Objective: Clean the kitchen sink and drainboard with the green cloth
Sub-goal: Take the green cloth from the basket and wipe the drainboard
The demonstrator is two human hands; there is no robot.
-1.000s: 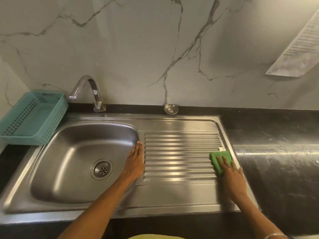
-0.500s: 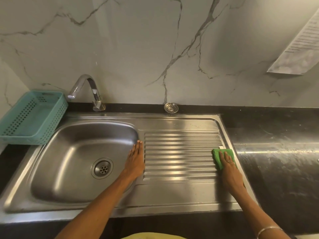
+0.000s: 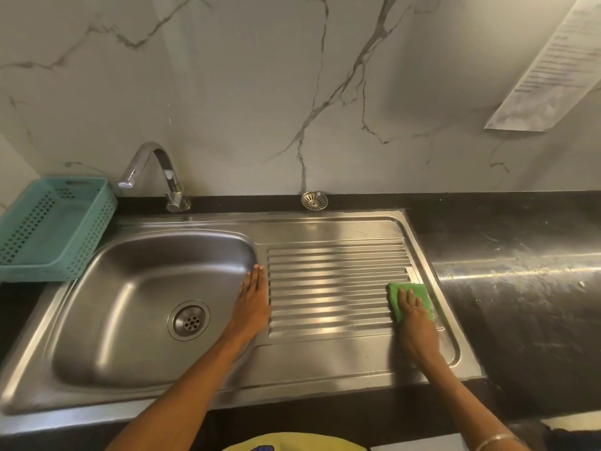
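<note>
Green cloth flat on drainboard, at its right edge. Right hand presses it, fingers straight on top. Left hand flat, fingers together, on the strip between sink bowl and drainboard ribs. Faucet behind the bowl, teal basket left of it.

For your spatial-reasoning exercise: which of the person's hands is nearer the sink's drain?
Left. The left hand rests flat on the basin's right rim, beside the drain; the right hand presses the green cloth across the drainboard.
</note>
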